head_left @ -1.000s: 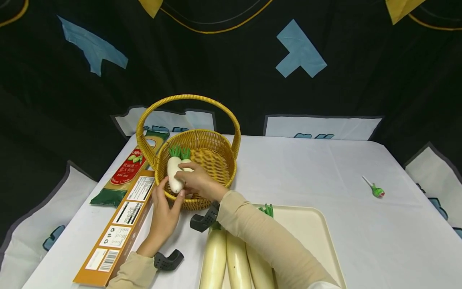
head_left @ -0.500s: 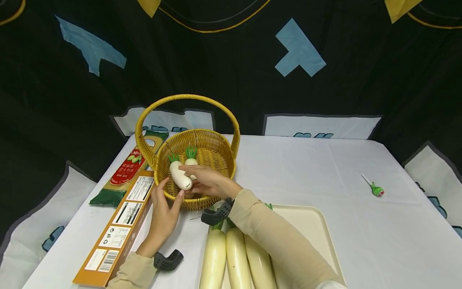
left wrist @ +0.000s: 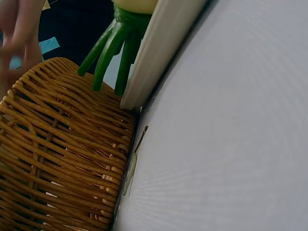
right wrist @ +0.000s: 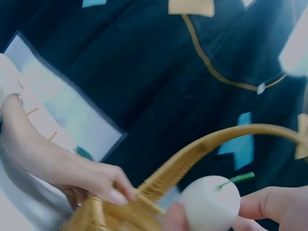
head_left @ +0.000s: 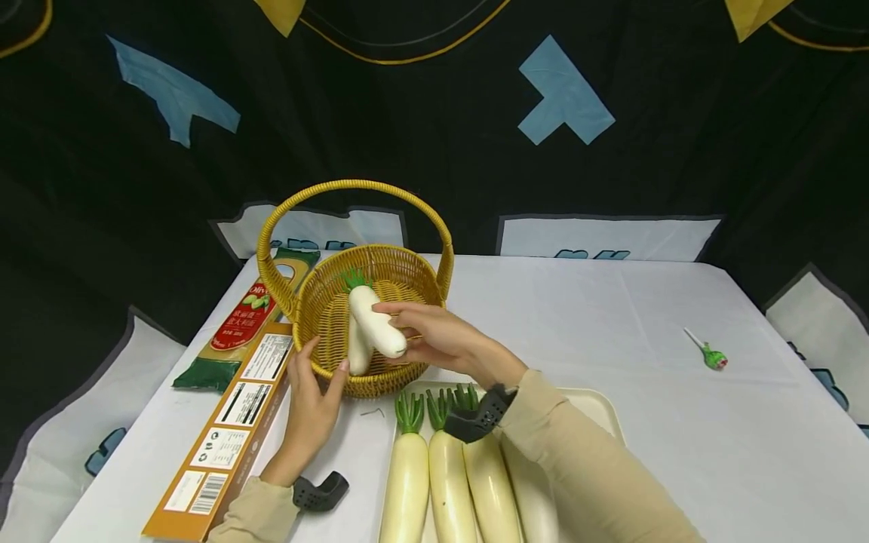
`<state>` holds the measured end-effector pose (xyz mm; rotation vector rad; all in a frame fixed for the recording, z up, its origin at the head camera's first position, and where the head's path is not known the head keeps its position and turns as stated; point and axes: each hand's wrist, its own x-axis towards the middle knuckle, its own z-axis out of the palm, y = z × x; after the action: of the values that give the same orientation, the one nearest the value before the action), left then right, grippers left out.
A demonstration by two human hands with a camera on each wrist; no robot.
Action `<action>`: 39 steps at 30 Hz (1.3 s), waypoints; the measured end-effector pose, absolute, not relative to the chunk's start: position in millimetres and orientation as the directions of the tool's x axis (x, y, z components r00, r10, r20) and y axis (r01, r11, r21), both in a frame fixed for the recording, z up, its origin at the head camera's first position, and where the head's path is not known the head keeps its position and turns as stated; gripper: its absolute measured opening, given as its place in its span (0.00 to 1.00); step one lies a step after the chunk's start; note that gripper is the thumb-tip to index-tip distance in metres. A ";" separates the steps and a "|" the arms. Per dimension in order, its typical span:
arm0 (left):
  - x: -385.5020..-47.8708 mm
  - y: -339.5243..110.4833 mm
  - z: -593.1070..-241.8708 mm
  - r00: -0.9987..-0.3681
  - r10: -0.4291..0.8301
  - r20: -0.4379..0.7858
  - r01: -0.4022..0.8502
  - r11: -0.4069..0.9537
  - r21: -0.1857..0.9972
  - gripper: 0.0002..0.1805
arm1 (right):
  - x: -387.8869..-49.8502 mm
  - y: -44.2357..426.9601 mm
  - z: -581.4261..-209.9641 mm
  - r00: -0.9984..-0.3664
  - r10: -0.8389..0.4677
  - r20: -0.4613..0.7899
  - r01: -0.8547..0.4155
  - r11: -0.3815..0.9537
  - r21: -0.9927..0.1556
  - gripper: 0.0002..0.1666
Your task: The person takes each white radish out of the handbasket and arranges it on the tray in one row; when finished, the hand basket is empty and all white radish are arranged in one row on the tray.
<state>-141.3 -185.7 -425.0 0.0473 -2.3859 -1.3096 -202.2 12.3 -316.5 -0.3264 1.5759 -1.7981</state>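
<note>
My right hand pinches a short white radish between thumb and fingers, over the yellow wicker basket. A second white radish lies inside the basket, partly covered by the held one. In the right wrist view the held radish shows its rounded end and a bit of green stem. My left hand grips the basket's front left rim with thumb and fingers; the right wrist view shows the left fingers at that rim.
A cream tray with several long pale daikon radishes lies in front of the basket. To the left are an orange-brown box and a green-ended pasta bag. A lollipop lies far right. The basket's tall handle arches overhead.
My right hand has lifted one radish off the other and drawn it right, its lower end now swung rightward. My left hand stays at the rim.
</note>
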 end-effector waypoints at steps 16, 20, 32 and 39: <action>-142.2 -185.6 -425.5 -0.919 -0.224 0.325 0.151 0.560 0.814 0.34 | -137.0 171.3 -327.4 -0.754 -0.647 -0.113 0.106 0.051 -0.993 0.22; -141.9 -185.3 -425.1 -0.916 -0.225 0.332 0.155 0.565 0.811 0.33 | -122.0 199.9 -338.8 -0.781 -0.610 -0.132 0.069 0.125 -0.990 0.23; -140.5 -185.4 -425.7 -0.911 -0.218 0.349 0.171 0.572 0.803 0.33 | -72.2 241.2 -393.3 -0.777 -0.520 -0.354 0.203 0.324 -0.924 0.22; -140.9 -185.7 -424.4 -0.912 -0.224 0.344 0.161 0.575 0.802 0.33 | -54.1 241.5 -420.0 -0.731 -0.672 -0.116 0.169 -0.014 -0.986 0.24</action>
<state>-140.9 -185.7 -424.4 0.0515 -2.3994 -1.2808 -54.1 241.5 -420.0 -0.5272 1.6695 -1.8073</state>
